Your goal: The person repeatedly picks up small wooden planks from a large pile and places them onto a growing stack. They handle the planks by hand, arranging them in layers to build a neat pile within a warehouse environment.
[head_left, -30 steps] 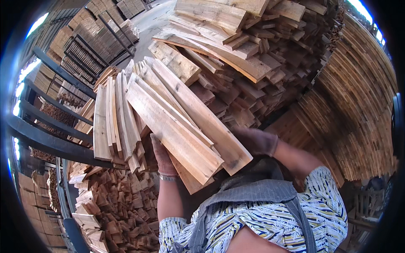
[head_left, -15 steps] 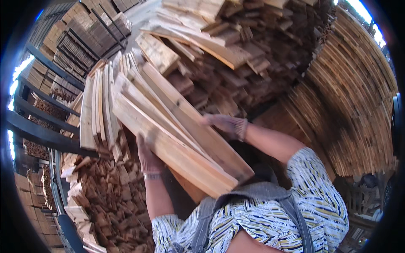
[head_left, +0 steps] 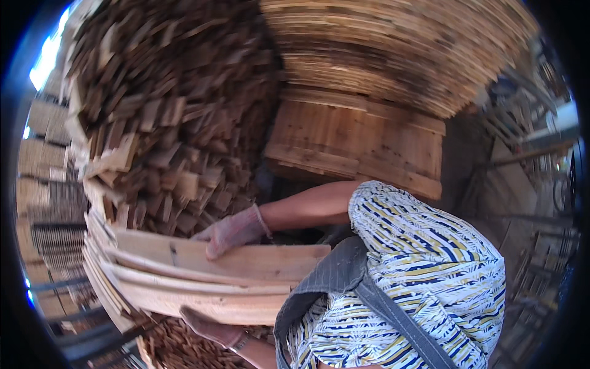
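Observation:
A bundle of several long, pale wooden boards (head_left: 215,305) lies across the lower left, one end close to the apron at my front. Both hands wear thin knitted gloves and hold the bundle between them. My right hand (head_left: 236,231) is closed over the upper edge of the far board (head_left: 264,259), thumb on its face. My left hand (head_left: 212,327) presses on the near side of the bundle from below; its fingertips are partly hidden by the wood. Narrow gaps show between some boards.
A large heap of short wood pieces (head_left: 178,141) rises beyond the boards. A low wooden platform (head_left: 362,138) lies ahead, with a tall stack of thin boards (head_left: 393,49) behind it. More scraps (head_left: 190,347) lie below my left hand, beside dark metal bars (head_left: 92,338).
My view has swung to the right, so the boards and both hands now appear lower and farther left. Both hands still hold the bundle. The wooden platform has come into fuller view.

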The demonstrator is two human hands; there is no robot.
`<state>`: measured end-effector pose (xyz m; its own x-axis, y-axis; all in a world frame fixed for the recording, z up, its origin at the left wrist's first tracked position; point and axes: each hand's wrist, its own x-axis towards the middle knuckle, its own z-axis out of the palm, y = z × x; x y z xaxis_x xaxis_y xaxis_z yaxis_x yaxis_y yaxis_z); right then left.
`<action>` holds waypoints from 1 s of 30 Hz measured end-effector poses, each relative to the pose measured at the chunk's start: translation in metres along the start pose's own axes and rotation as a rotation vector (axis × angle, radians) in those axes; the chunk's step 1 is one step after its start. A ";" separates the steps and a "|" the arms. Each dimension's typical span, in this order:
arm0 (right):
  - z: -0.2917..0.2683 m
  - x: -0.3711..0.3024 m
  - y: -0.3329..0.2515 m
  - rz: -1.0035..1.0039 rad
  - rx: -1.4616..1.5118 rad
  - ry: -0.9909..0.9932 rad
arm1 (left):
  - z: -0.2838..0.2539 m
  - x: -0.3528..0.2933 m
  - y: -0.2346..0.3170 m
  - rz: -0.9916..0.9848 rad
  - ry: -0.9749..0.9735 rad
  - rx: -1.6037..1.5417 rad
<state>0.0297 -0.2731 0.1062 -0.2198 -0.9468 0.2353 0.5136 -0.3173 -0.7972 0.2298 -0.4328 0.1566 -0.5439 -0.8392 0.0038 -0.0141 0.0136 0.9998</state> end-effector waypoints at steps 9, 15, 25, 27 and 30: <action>-0.002 0.022 -0.009 0.055 -0.064 0.045 | -0.024 0.040 -0.012 0.032 -0.131 0.012; -0.001 0.049 -0.053 -0.095 -0.576 0.033 | 0.020 0.055 0.003 -0.006 -0.259 -0.145; -0.041 -0.047 -0.117 -0.477 -0.438 0.316 | 0.129 0.106 0.032 0.036 -0.705 -0.154; -0.057 -0.088 -0.092 -0.550 -0.328 0.553 | 0.186 0.090 0.028 -0.065 -0.890 -0.020; -0.059 -0.158 -0.069 -0.424 -0.449 0.992 | 0.255 0.061 -0.010 -0.173 -1.077 0.178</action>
<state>-0.0198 -0.0986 0.0916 -0.9569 -0.2485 0.1506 -0.0525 -0.3618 -0.9308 -0.0169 -0.3457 0.1424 -0.9677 0.0742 -0.2409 -0.2338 0.0922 0.9679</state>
